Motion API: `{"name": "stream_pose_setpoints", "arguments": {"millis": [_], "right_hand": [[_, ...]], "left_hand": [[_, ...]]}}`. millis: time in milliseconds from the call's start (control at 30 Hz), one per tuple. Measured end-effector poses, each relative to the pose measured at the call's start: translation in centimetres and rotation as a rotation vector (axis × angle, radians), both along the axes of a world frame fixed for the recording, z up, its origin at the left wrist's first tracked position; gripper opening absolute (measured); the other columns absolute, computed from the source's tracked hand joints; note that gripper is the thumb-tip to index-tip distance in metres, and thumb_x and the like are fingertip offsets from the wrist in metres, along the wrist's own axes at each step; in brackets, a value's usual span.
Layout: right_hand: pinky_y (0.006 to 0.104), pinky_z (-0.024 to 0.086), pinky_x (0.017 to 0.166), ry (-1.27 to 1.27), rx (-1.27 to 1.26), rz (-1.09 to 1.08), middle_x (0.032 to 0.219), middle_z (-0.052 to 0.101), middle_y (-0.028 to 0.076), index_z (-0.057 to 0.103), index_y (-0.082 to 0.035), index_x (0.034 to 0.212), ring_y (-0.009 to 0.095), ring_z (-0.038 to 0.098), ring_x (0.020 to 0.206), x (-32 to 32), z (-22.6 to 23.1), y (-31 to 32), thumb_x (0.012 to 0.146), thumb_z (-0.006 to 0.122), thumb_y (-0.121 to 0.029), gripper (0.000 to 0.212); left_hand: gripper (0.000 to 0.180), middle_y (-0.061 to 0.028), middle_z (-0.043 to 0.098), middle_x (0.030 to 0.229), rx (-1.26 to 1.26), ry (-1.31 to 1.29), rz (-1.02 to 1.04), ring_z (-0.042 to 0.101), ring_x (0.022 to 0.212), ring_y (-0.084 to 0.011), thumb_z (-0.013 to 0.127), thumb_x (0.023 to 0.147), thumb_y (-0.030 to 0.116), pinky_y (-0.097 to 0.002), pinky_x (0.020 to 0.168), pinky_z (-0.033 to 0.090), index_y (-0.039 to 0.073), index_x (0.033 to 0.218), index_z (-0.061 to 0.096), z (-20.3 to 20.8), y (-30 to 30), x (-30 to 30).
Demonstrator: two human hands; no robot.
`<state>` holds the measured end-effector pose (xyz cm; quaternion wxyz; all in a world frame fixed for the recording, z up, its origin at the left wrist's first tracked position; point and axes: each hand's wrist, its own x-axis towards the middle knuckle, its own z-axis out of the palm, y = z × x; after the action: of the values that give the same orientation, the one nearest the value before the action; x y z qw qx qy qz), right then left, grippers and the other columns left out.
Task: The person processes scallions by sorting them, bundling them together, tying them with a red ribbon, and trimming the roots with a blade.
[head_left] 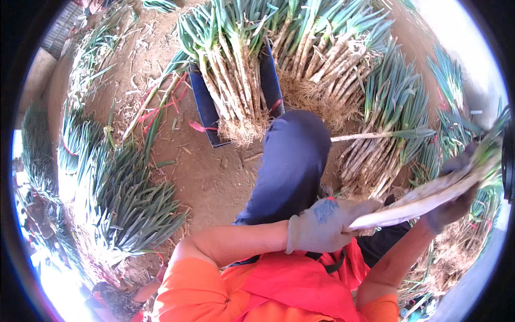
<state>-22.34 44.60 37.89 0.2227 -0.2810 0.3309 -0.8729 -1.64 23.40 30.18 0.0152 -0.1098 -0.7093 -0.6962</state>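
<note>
Across my lap at the right, both gloved hands hold a long green onion (413, 206), its pale stalk slanting up to green leaves at the right rim. My left hand (322, 224), in a light grey glove, is closed at the stalk's lower white end. My right hand (453, 206), in a darker, shaded glove, wraps the stalk farther up near the leaves. Whether there is more than one stalk in that hand I cannot tell. Beyond my knee, a bundle of green onions (230, 88) with hairy roots lies in a blue open-ended holder (203, 110).
More green onions (332, 64) lie behind the holder, and another pile (386, 118) sits right of my knee, a single stalk across it. Tied bundles (123, 193) stand at the left. Red ties (155, 111) lie on the dirt floor (204, 177). Another person (115, 300) is at lower left.
</note>
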Motion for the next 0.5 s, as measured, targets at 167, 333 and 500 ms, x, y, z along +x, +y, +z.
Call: {"name": "stream_pose_setpoints", "arguments": {"millis": [167, 333, 500], "right_hand": [[0.0404, 0.049, 0.092, 0.564, 0.464, -0.205, 0.127, 0.056, 0.015, 0.042, 0.001, 0.138, 0.024, 0.059, 0.108, -3.3, 6.0, -15.5, 0.093, 0.061, -0.028, 0.057], [0.0357, 0.049, 0.091, 0.2, 0.508, 0.104, 0.117, 0.064, 0.013, 0.056, 0.001, 0.127, 0.021, 0.062, 0.105, 0.0, -1.6, -27.5, 0.091, 0.065, -0.03, 0.049], [0.0342, 0.05, 0.089, 0.032, 1.072, 0.061, 0.112, 0.066, 0.011, 0.057, -0.001, 0.124, 0.021, 0.063, 0.104, -2.4, -11.1, -20.9, 0.095, 0.058, -0.026, 0.038]], "left_hand": [[0.048, -0.007, 0.068, 0.113, 0.308, 0.222, 0.478, 0.065, 0.099, -0.0137, 0.068, 0.078, -0.008, -0.028, 0.085, 0.051, 0.002, 0.123, 0.057, 3.8, -8.5, -2.0], [0.052, -0.0029, 0.065, 0.11, 0.595, -0.078, 0.75, 0.063, 0.096, -0.0127, 0.064, 0.077, -0.013, -0.0282, 0.083, 0.052, 0.005, 0.126, 0.056, -4.5, -18.4, -1.1], [0.052, -0.0128, 0.067, 0.112, 1.055, -0.39, 0.926, 0.067, 0.097, -0.0252, 0.059, 0.079, -0.014, -0.0381, 0.085, 0.057, 0.002, 0.128, 0.055, -22.7, -24.0, 1.1]]}}
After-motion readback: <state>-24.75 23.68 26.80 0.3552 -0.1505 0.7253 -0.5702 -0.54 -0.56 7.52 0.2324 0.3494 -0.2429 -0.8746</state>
